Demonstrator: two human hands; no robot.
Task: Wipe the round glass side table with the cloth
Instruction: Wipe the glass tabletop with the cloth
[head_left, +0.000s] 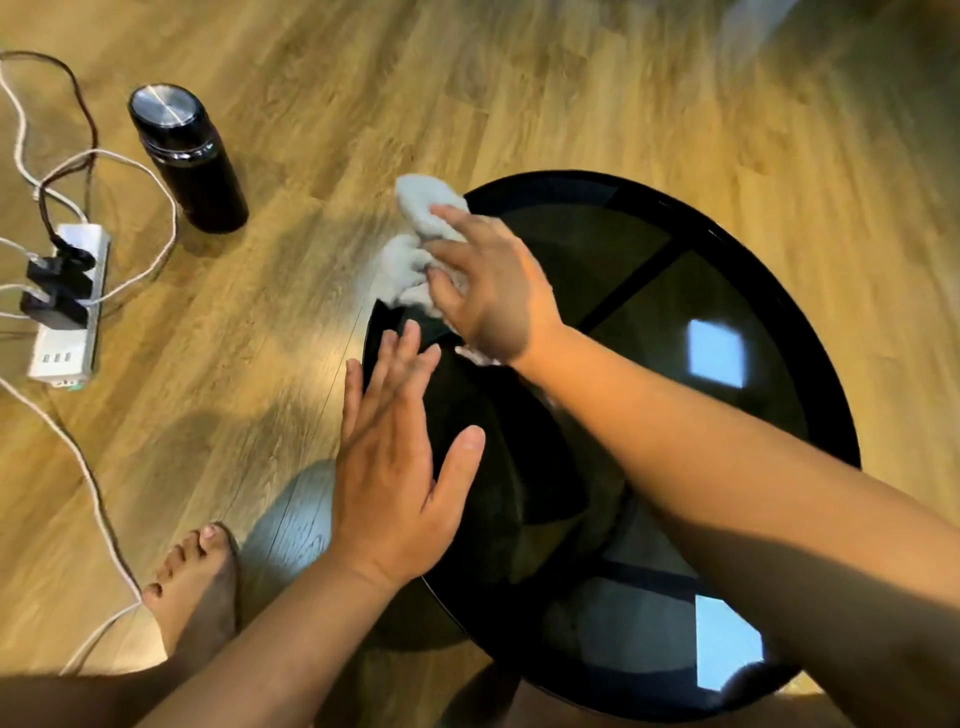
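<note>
The round glass side table (675, 312) is dark, with a black rim, and fills the right half of the view. A crumpled light grey cloth (415, 249) lies over the table's far left edge, partly hanging past the rim. My right hand (493, 291) presses on the cloth with fingers spread over it. Nearer me, my left hand (395, 467) rests flat with fingers apart on the table's left edge and holds nothing. My right forearm crosses the glass top.
A black flask with a steel lid (187, 156) stands on the wooden floor at the upper left. A white power strip (67, 306) with plugs and trailing cables lies at the far left. My bare foot (195, 587) is beside the table.
</note>
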